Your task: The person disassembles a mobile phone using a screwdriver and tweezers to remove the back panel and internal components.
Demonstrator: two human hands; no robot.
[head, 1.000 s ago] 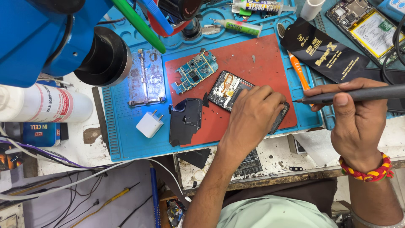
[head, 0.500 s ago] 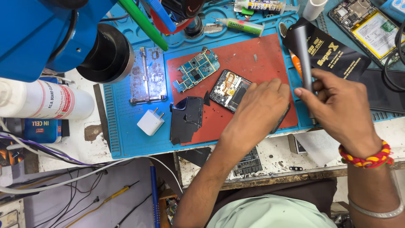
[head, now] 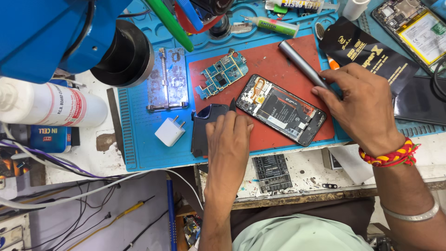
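Note:
An opened phone (head: 281,110) lies slantwise on the red mat (head: 278,56), its insides facing up. My left hand (head: 230,139) rests at the phone's near-left corner and pinches a small dark pick (head: 232,104) whose tip pokes out by that corner. My right hand (head: 367,109) grips a grey pen-shaped tool (head: 299,62), which points up and to the left over the mat, just beyond the phone's far edge. A dark back cover (head: 204,125) lies partly under my left hand.
A blue circuit board (head: 222,74), a metal board holder (head: 168,79) and a white charger (head: 169,131) sit on the blue work mat (head: 139,139). A blue microscope (head: 69,32) overhangs the left. A white bottle (head: 51,107), a black packet (head: 367,46) and another opened phone (head: 418,28) lie around.
My left hand slid off the phone to its near-left corner, uncovering the insides. My right hand swung the grey tool from level to pointing up-left and moved closer to the phone.

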